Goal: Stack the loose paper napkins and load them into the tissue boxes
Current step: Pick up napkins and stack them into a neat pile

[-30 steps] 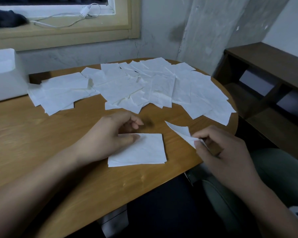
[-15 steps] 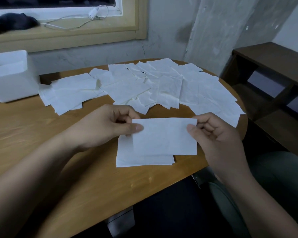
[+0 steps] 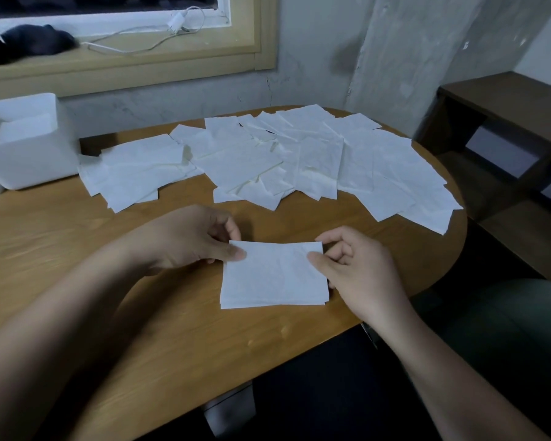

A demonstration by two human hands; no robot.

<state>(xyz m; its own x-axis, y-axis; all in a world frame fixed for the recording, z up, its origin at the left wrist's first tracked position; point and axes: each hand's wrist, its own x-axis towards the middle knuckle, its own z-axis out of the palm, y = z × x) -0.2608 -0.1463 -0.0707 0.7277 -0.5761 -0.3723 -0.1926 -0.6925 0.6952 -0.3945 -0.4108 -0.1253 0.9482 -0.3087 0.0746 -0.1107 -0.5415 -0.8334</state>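
Bare left hand (image 3: 185, 240), bare right hand (image 3: 360, 275), bare forearms (image 3: 452, 377), dull green trouser leg (image 3: 506, 329) at lower right

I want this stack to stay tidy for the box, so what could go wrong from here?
The left hand and right hand pinch the napkin only at its far corners, so it may land skewed on the stack, whose lower right edges already look fanned. The loose napkins reach the right rim of the table and could slip off if brushed.
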